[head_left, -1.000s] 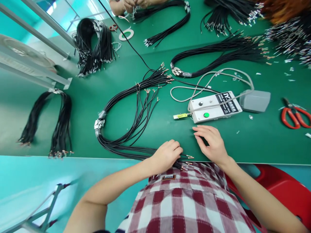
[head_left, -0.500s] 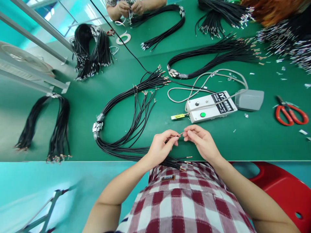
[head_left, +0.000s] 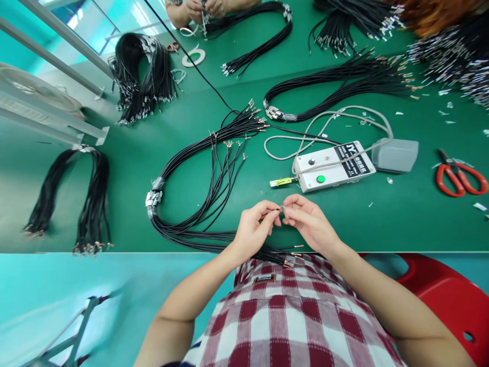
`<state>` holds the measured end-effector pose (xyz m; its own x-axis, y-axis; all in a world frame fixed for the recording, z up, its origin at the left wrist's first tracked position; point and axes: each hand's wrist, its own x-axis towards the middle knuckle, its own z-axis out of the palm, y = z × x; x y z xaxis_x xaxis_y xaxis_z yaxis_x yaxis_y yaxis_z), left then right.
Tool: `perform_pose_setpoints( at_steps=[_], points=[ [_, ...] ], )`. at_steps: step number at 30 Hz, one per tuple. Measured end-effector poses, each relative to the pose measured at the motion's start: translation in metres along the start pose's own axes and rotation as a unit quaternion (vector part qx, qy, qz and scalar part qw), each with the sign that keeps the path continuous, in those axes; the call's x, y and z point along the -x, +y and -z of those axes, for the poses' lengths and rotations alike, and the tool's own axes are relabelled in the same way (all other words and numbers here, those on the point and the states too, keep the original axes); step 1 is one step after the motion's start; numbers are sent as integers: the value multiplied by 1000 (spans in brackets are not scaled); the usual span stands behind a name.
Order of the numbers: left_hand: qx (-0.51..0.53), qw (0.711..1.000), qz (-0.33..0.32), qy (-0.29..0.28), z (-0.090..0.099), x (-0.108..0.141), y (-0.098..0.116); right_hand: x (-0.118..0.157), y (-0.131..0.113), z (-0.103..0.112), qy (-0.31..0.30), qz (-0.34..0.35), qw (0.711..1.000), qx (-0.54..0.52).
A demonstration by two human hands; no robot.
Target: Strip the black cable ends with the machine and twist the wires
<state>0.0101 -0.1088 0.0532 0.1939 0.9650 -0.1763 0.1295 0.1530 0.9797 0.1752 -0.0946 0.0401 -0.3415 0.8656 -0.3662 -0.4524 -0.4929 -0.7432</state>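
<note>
My left hand (head_left: 255,227) pinches a black cable near its stripped end, above the table's front edge. Fingertips of my right hand (head_left: 310,222) are closed on the thin wires at that same cable end, close to the left fingertips. The cable belongs to a curved bundle of black cables (head_left: 179,157), bound with metal and clear wrap at its left bend. Its lower ends run under my left hand to the table edge. Just beyond my hands lies a white box (head_left: 334,168) with a green button and a yellow-green tip (head_left: 281,182).
Red-handled pliers (head_left: 460,178) and a grey block (head_left: 395,155) lie at the right. More cable bundles (head_left: 91,193) (head_left: 328,84) lie around the green table (head_left: 130,153). Another person's hands (head_left: 206,9) work at the top. A tape roll (head_left: 193,57) is nearby.
My right hand has moved slightly left, and its fingertips now meet the wire end at my left fingertips. The view has shifted a little.
</note>
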Motion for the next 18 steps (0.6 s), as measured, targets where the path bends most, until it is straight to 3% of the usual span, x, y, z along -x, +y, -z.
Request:
perform_pose_setpoints(
  at_steps=[4, 10, 18],
  points=[
    [10, 1000, 1, 3, 0, 0, 0, 2, 6, 2, 20, 19, 1000, -2],
    [1, 1000, 1, 5, 0, 1, 1, 0, 5, 7, 2, 29, 1000, -11],
    [-16, 1000, -3, -2, -1, 3, -3, -4, 0, 0, 11, 26, 1000, 3]
  ],
)
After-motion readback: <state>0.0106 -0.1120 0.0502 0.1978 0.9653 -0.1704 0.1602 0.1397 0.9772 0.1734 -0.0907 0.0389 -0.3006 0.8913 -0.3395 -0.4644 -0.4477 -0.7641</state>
